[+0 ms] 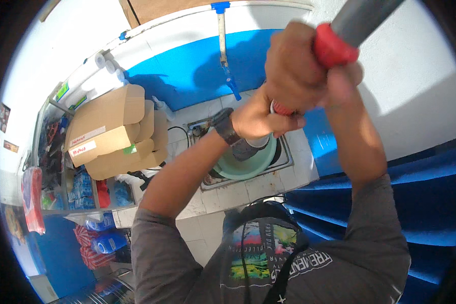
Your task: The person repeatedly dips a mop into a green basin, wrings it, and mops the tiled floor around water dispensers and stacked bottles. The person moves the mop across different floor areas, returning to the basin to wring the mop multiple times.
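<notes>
Slanting from the upper right toward the middle is a thick grey pole with a red grip, which looks like a mop. My right hand is wrapped round it just below the red grip. Lower down, my left hand, with a dark band at the wrist, is closed on the pole near a red-and-white part. Dark grey, cloth-like material at the low end hangs in a pale green basin, partly hidden by my left hand.
The basin sits in a metal-rimmed sink in a tiled counter. A blue tap hangs above. Cardboard boxes stand on a glass case at left, near white rolls. A blue curtain hangs at right.
</notes>
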Action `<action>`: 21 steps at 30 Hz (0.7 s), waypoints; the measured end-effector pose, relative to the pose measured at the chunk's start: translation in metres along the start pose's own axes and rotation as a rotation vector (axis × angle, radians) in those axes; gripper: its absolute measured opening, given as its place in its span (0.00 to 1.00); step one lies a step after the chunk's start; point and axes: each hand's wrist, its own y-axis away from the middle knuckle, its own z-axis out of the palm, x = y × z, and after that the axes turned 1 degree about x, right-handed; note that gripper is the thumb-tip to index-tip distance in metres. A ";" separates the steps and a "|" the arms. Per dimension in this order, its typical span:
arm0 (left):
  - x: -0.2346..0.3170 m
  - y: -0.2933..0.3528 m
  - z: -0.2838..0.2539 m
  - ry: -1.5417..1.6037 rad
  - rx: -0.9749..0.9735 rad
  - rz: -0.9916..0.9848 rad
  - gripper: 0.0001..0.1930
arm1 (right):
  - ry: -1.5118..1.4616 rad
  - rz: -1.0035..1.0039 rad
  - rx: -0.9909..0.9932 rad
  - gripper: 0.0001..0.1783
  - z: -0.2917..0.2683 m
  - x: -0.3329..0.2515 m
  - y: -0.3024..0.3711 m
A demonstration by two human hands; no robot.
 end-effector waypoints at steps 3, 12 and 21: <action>0.002 -0.010 -0.004 0.019 0.085 -0.057 0.06 | -0.104 0.098 -0.136 0.26 -0.004 -0.014 -0.008; -0.091 -0.004 0.014 -0.686 0.755 0.393 0.15 | 0.695 -0.237 0.983 0.17 0.040 0.074 0.014; -0.007 -0.009 -0.010 -0.081 0.152 0.087 0.03 | -0.112 -0.094 -0.262 0.19 -0.003 0.005 -0.005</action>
